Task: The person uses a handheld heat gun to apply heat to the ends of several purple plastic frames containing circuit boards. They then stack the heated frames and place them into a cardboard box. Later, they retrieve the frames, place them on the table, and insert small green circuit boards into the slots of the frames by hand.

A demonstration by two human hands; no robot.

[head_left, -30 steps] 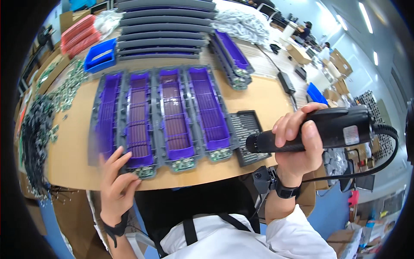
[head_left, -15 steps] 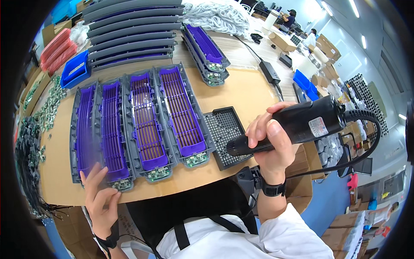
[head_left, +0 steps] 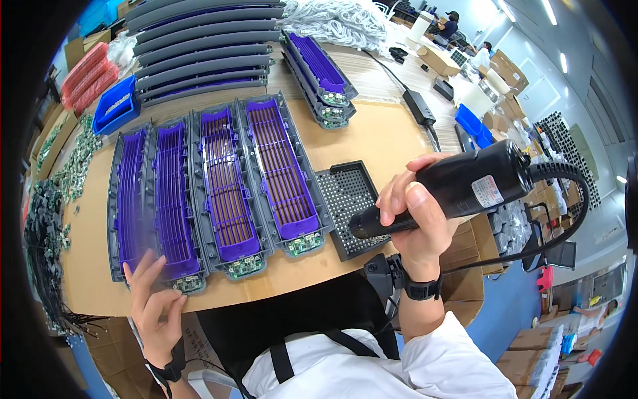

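Right hand (head_left: 419, 223) gripping black tool (head_left: 468, 188) — nose pointing left over perforated tray (head_left: 349, 193); left hand (head_left: 156, 307) resting half open at purple-grey panels' (head_left: 174, 199) near ends.

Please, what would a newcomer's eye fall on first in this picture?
Probably the four long grey-and-purple slatted plastic housings, side by side on the brown cardboard sheet. Next, the black cylindrical corded tool in the right hand, its tip over the black perforated tray. Behind the housings, curved grey panels are lined up.
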